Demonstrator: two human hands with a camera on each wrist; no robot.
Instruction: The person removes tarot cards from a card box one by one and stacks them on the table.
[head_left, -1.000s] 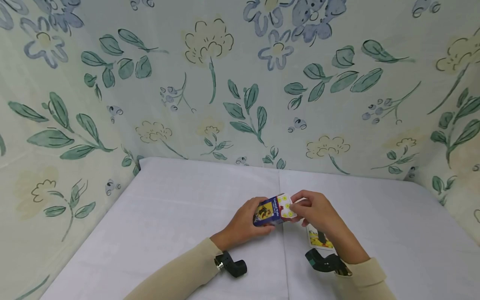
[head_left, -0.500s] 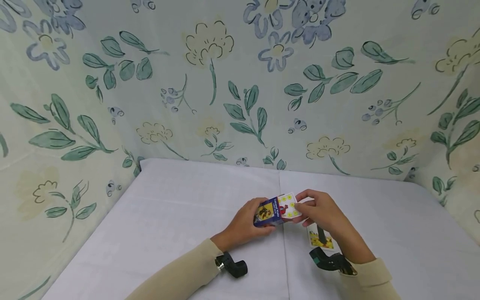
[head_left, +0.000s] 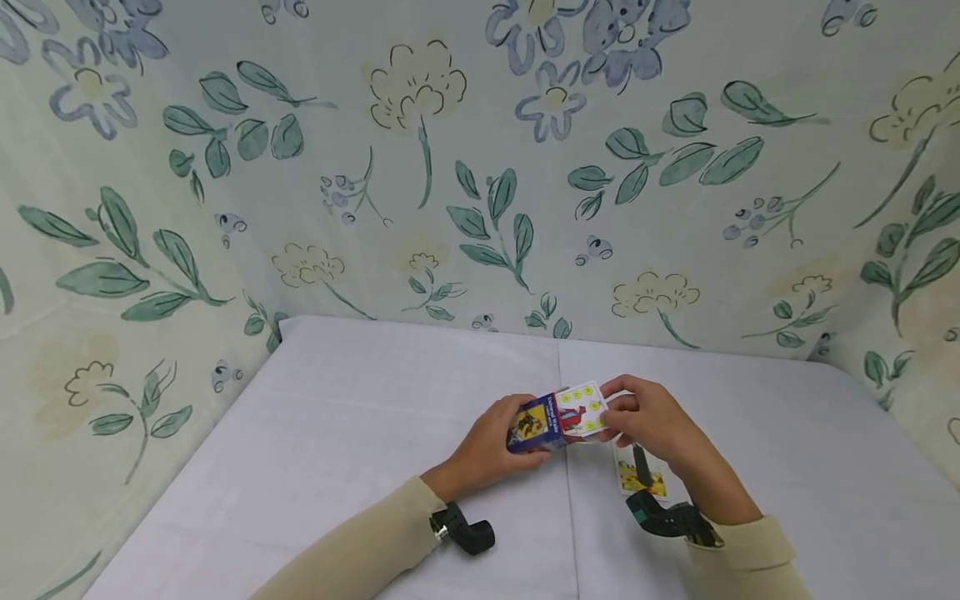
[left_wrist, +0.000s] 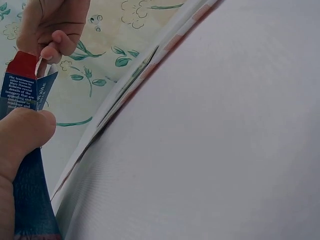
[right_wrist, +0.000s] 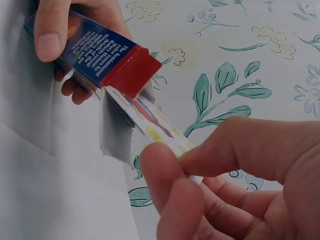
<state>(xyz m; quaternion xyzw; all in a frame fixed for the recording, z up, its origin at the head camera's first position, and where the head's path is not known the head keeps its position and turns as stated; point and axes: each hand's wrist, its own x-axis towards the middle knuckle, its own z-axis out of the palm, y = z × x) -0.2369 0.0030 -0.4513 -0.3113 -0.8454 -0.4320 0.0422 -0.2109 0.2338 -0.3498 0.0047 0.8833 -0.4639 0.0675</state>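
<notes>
A dark blue card box (head_left: pixel 534 423), printed "Universal Waite", is gripped by my left hand (head_left: pixel 483 437), which wraps round its closed end. From the box's open right end slides a tarot card (head_left: pixel 583 410), white with yellow discs and a red figure. My right hand (head_left: pixel 652 417) pinches that card's outer edge between thumb and fingers. The right wrist view shows the box's red flap (right_wrist: pixel 132 72) raised above the card (right_wrist: pixel 155 120). Beneath my right hand, another picture card (head_left: pixel 630 479) lies on the table, partly covered by the wrist camera's dark arm.
White cloth covers the table (head_left: pixel 360 417), with a crease running front to back near the middle. Floral fabric walls (head_left: pixel 480 208) rise behind and on both sides. Black camera mounts (head_left: pixel 468 533) stick out from both wrists.
My right hand has moved right and drawn the card further out of the box, so more of its picture shows. The left hand and box have stayed about where they were.
</notes>
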